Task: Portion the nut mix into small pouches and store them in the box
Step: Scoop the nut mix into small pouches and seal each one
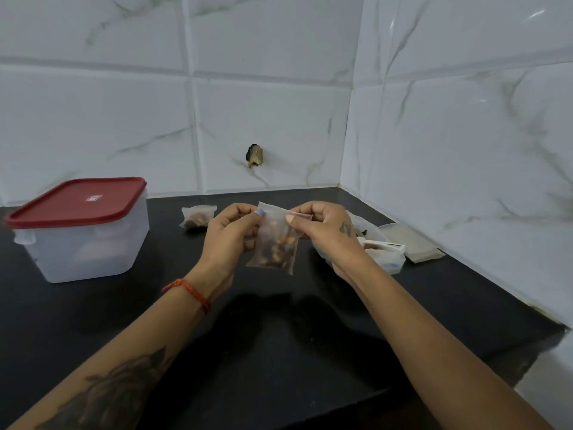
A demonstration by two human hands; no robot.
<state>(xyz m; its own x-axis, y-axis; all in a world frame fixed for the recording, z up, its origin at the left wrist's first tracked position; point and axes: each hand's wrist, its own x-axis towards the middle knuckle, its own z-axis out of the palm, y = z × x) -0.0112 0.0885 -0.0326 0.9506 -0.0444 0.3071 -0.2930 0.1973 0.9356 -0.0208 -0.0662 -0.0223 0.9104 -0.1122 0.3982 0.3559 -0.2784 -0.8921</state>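
Above the dark worktop (279, 336), near its tiled corner: one small translucent pouch (274, 243), held upright in the air between both hands. Left hand (229, 234) and right hand (325, 231) each pinch a top corner, fingers curled and thumbs pressed along the mouth, probably to draw the seal shut while the fill hangs low and clear of the strip. Contents: mixed brown and orange nut pieces, settled in the lower half; film cloudy, slightly creased. Behind the left hand, a second filled pouch (197, 217) lies on the worktop. Far left, storage box (83, 243), frosted walls, red lid (77, 201) seated, so nothing can go in yet. Right, partly hidden, a supply bag (384, 252) and a stack of flat empty pouches (412, 243).
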